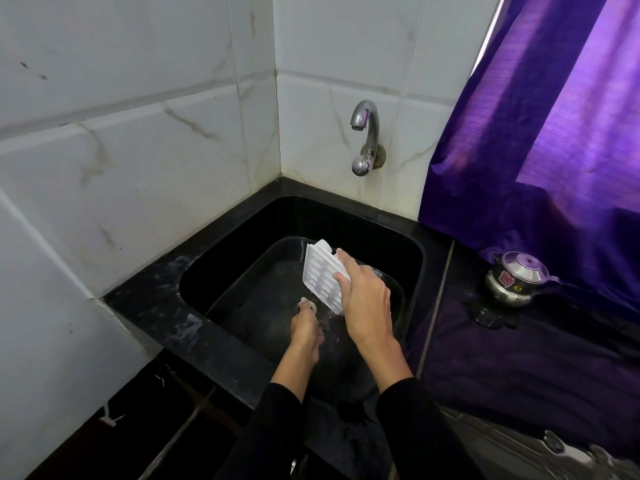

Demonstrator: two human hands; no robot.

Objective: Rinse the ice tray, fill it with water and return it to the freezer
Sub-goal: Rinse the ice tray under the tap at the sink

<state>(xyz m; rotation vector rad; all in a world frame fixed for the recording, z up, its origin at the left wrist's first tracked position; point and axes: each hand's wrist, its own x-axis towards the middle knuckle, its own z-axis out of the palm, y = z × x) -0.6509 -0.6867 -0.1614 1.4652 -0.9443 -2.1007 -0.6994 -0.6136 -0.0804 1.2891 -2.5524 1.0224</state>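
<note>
A white ice tray (pixel 320 275) is held tilted on edge inside the black sink (pixel 221 268), its compartments facing left. My right hand (pixel 363 303) grips the tray's right side, fingers over its top edge. Lower in the basin, my left hand (pixel 306 327) pinches a small whitish piece (pixel 308 303) at the fingertips; what it is cannot be told. A chrome tap (pixel 363 133) juts from the tiled wall above the sink, and no water runs from it.
White marble-look tiles line the corner behind and to the left. A black counter (pixel 152 296) rims the sink. At right a purple curtain (pixel 554 133) hangs down, with a small steel kettle (pixel 516 278) on the dark counter beneath it.
</note>
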